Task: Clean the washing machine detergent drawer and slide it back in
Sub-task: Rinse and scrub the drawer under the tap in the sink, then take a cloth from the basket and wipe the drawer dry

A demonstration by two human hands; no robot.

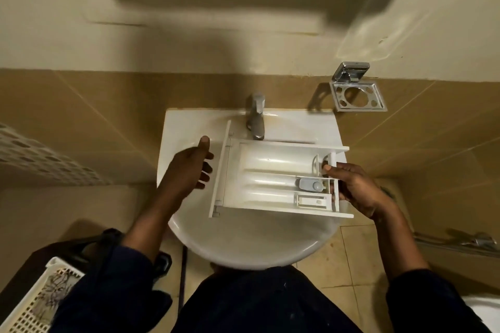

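Tan-tiled bathroom wall behind a white sink [243, 251], with a tap [255, 119] at its back edge. Fingers [328, 167] of the right hand [357, 189] curl round the rear wall of the detergent drawer [270, 167] and hold it roughly level across the basin. Its front panel faces the sink's left edge and its far side lies just under the spout. Left hand [189, 167]: fingers loosely spread, holding nothing, tips just beside the front panel; contact cannot be told. A grey-blue cap [311, 184] sits in the middle compartment. No running water is visible. Step in hand, as judged: rinsing. A second grip on the front panel would steady the drawer. Tilting it toward the drain should flush residue from the compartments. The cap probably needs lifting to clean beneath it.
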